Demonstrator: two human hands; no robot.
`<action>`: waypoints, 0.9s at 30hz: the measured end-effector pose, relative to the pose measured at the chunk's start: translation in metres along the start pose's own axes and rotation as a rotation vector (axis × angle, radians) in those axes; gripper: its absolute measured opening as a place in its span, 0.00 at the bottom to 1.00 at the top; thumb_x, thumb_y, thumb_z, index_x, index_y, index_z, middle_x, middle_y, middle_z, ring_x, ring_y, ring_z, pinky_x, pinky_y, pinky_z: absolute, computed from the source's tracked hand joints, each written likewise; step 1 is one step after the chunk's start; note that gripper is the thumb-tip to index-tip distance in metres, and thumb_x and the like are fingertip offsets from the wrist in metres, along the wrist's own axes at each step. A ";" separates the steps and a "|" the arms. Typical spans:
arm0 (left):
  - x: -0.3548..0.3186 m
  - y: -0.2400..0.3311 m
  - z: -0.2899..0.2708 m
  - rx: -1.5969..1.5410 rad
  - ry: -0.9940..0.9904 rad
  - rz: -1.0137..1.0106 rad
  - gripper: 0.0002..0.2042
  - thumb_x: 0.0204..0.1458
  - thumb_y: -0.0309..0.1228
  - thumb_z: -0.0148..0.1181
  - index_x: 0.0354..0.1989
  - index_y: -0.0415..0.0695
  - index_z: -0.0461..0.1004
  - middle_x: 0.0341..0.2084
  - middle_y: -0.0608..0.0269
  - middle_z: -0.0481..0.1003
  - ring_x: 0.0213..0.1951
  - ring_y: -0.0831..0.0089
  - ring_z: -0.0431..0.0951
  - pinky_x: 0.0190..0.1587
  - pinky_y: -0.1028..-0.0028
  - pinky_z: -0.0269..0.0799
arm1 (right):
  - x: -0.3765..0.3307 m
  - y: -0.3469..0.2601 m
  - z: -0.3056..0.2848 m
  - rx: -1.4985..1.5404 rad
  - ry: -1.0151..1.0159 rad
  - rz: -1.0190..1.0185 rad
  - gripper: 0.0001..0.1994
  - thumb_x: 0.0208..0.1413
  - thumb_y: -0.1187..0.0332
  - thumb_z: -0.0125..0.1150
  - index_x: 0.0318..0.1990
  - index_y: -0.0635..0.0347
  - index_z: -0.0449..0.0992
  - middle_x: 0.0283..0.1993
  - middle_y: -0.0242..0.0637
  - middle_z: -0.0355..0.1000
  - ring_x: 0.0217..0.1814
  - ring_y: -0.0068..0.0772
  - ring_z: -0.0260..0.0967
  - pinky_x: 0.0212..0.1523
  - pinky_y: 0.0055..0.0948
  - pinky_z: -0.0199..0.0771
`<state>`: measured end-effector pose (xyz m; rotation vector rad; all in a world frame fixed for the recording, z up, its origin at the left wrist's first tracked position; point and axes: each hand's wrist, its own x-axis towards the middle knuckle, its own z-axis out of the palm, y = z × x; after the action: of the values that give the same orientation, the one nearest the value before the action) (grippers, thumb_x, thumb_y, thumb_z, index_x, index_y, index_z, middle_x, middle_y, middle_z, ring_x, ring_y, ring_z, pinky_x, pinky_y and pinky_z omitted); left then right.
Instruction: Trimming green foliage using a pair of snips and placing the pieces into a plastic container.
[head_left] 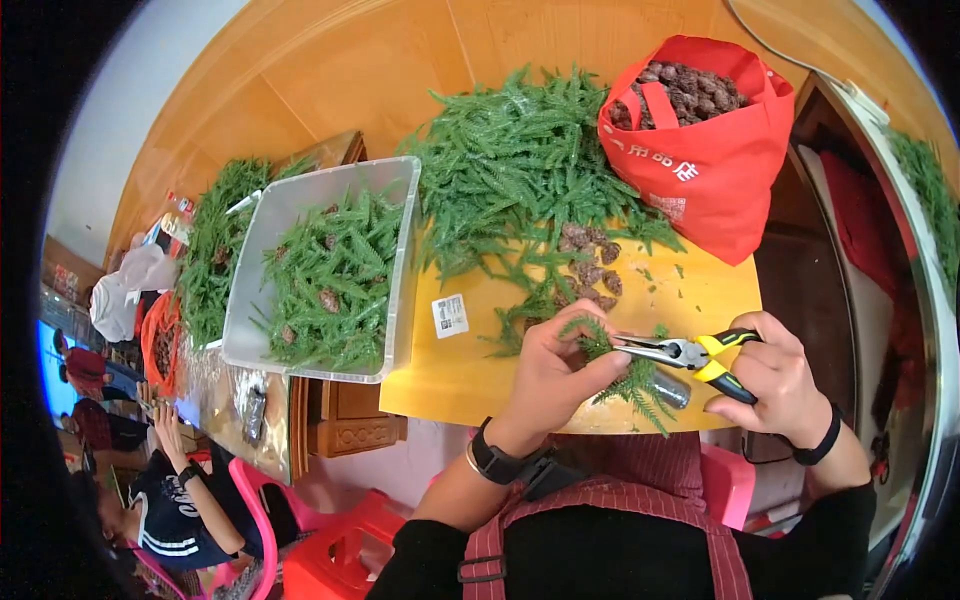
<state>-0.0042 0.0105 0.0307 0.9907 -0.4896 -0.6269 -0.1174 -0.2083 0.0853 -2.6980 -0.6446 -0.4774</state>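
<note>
Between the fingers of my left hand (572, 368) is a green artificial pine sprig (640, 388), its needles hanging past the table's front edge. My right hand (775, 380) grips yellow-and-black long-nose pliers (690, 355) by the handles. The tips of the pliers reach the sprig beside my left thumb. Under the pliers lies a dark cylinder (671, 388), partly covered. Just beyond my left hand, several brown pine cones (590, 262) rest on the yellow tabletop (455, 372) beside loose sprigs.
A heap of green sprigs (515, 150) covers the table's back. At its right stands a red bag (700, 170) of pine cones. A clear plastic bin (402, 290) holds sprigs with cones. Red stools (340, 545) stand below left; another person (190, 510) works at the left table.
</note>
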 end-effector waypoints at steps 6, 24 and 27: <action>-0.003 -0.002 0.001 0.005 -0.026 0.056 0.06 0.45 0.18 0.58 0.31 0.38 0.69 0.31 0.69 0.65 0.33 0.83 0.69 0.35 0.83 0.65 | -0.006 0.000 0.007 0.011 0.076 -0.020 0.22 0.43 0.53 0.64 0.15 0.63 0.65 0.15 0.39 0.57 0.28 0.49 0.65 0.31 0.38 0.69; -0.001 -0.005 0.003 0.048 0.063 0.084 0.05 0.43 0.19 0.59 0.28 0.39 0.70 0.28 0.63 0.67 0.35 0.72 0.72 0.42 0.73 0.69 | -0.004 0.004 0.005 -0.059 0.061 -0.028 0.18 0.39 0.57 0.67 0.16 0.62 0.67 0.15 0.39 0.60 0.28 0.49 0.66 0.31 0.38 0.70; -0.001 -0.005 0.003 0.014 0.063 0.068 0.06 0.43 0.18 0.59 0.29 0.39 0.70 0.28 0.63 0.67 0.33 0.74 0.72 0.39 0.76 0.70 | -0.004 0.003 0.004 -0.067 0.037 -0.016 0.18 0.39 0.58 0.67 0.17 0.62 0.67 0.16 0.40 0.61 0.29 0.49 0.66 0.30 0.37 0.69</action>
<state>-0.0088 0.0073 0.0277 0.9998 -0.4702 -0.5308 -0.1186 -0.2112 0.0793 -2.7416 -0.6523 -0.5607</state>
